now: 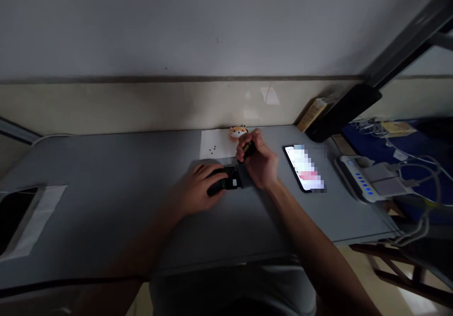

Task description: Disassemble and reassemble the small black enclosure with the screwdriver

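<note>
My left hand [201,187] rests on the table with its fingers closed over the left end of a small black device [231,182]. A bit of green circuit board and a pale label show on the device. Above its right end, my right hand [261,160] is wrapped round a screwdriver [249,150] with a black and yellow handle, its thin shaft pointing down at the device. Under the right hand lies a dark grey flat piece [245,176], partly hidden. Several tiny black screws [213,150] lie on a white sheet of paper [208,139] behind the device.
An orange and white animal-faced item [238,132] sits against the wall. Right of my hands lies a lit phone [304,169], then a power strip [364,179] with plugs and cables. A dark tablet-like object [17,212] rests on paper at far left.
</note>
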